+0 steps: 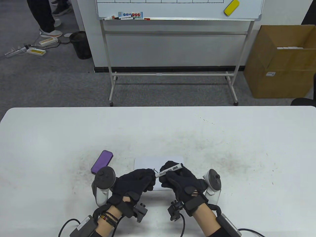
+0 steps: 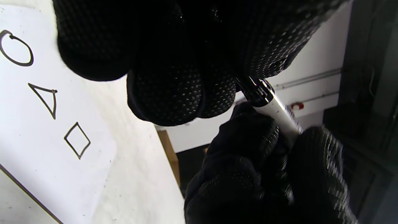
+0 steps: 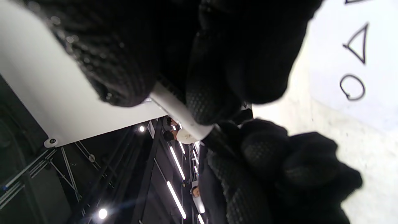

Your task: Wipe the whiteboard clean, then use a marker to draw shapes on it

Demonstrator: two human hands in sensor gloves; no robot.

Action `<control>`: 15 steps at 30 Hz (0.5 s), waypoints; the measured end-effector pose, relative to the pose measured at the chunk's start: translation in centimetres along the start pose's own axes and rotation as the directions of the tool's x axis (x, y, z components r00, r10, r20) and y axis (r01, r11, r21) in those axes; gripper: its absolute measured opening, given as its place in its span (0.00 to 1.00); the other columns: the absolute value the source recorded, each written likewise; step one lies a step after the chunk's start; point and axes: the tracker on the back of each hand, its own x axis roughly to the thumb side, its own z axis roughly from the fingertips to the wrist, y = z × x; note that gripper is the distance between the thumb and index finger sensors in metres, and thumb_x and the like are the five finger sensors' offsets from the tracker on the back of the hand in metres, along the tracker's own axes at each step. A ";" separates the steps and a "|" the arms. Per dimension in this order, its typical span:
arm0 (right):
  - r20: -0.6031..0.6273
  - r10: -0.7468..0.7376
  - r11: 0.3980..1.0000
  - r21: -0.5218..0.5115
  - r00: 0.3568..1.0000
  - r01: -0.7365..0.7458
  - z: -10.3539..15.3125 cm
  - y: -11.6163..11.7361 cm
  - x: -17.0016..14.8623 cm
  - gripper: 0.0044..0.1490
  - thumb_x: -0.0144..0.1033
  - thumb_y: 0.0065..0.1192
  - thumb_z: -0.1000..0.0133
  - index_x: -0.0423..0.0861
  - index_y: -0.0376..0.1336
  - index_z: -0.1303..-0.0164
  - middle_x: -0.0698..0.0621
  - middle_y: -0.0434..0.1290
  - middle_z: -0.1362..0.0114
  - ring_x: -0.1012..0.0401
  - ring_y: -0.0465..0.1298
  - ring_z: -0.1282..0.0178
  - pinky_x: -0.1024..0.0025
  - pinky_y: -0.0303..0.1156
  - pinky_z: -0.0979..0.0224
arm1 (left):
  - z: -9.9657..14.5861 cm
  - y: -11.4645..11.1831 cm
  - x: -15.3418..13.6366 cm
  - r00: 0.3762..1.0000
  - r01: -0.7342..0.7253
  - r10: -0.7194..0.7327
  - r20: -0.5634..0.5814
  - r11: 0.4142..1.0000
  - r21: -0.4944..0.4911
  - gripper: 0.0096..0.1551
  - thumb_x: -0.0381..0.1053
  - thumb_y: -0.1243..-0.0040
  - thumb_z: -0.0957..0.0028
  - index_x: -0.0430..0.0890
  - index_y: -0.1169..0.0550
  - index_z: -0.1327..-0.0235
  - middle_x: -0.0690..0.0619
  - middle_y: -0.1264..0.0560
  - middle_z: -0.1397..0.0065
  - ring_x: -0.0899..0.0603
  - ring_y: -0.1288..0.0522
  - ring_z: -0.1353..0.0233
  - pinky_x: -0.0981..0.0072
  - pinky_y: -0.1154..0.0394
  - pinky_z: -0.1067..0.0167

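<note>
A small whiteboard [image 1: 150,161] lies on the table near the front, partly under both hands. A circle, a triangle and a diamond are drawn on the whiteboard [image 2: 46,130]; the right wrist view shows the triangle and circle on the whiteboard [image 3: 357,62]. My right hand [image 1: 170,175] grips the white barrel of a marker [image 1: 170,169] held above the board. My left hand [image 1: 148,179] pinches the marker's black cap end [image 2: 256,91], touching the right hand. A purple eraser [image 1: 102,161] lies just left of the board, untouched.
A large whiteboard on a wheeled stand [image 1: 177,9] stands behind the table, with a yellow eraser [image 1: 231,7] and markers on its tray. A cardboard box [image 1: 281,61] sits at the right, a black bin [image 1: 80,44] and a person's legs at the left.
</note>
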 end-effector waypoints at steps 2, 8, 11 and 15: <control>0.035 0.076 0.997 -0.010 0.996 -0.076 0.0 -0.1 1.0 0.33 0.45 0.77 0.57 0.56 0.72 0.39 0.52 0.80 0.37 0.53 0.83 0.44 0.64 0.79 0.44 | 0.0 -0.6 0.4 0.996 0.087 -0.086 0.028 0.996 -0.027 0.22 0.55 0.34 0.57 0.53 0.16 0.49 0.51 0.13 0.45 0.45 0.11 0.48 0.53 0.16 0.50; 0.192 0.436 0.885 -0.267 0.879 -0.381 0.1 -1.8 5.9 0.34 0.45 0.76 0.57 0.55 0.72 0.38 0.51 0.80 0.38 0.50 0.80 0.40 0.57 0.76 0.40 | 0.9 -0.3 2.7 0.909 0.395 -0.392 0.140 0.919 0.013 0.31 0.59 0.39 0.56 0.54 0.22 0.38 0.49 0.25 0.26 0.38 0.23 0.27 0.40 0.27 0.34; 0.180 0.697 0.693 -0.417 0.694 -0.589 -0.3 -3.6 8.0 0.34 0.44 0.79 0.58 0.53 0.73 0.39 0.49 0.81 0.41 0.49 0.81 0.43 0.57 0.76 0.43 | 1.6 0.5 3.4 0.827 0.537 -0.540 0.155 0.841 0.062 0.33 0.60 0.39 0.57 0.55 0.24 0.36 0.49 0.28 0.23 0.37 0.28 0.23 0.37 0.30 0.31; 0.039 0.876 0.438 -0.483 0.481 -0.759 -1.2 -6.2 9.2 0.34 0.45 0.81 0.60 0.53 0.75 0.41 0.48 0.82 0.43 0.49 0.82 0.47 0.58 0.76 0.46 | 2.5 1.2 3.3 0.664 0.735 -0.729 0.166 0.677 0.034 0.34 0.61 0.39 0.57 0.55 0.25 0.34 0.48 0.31 0.20 0.36 0.31 0.21 0.35 0.33 0.28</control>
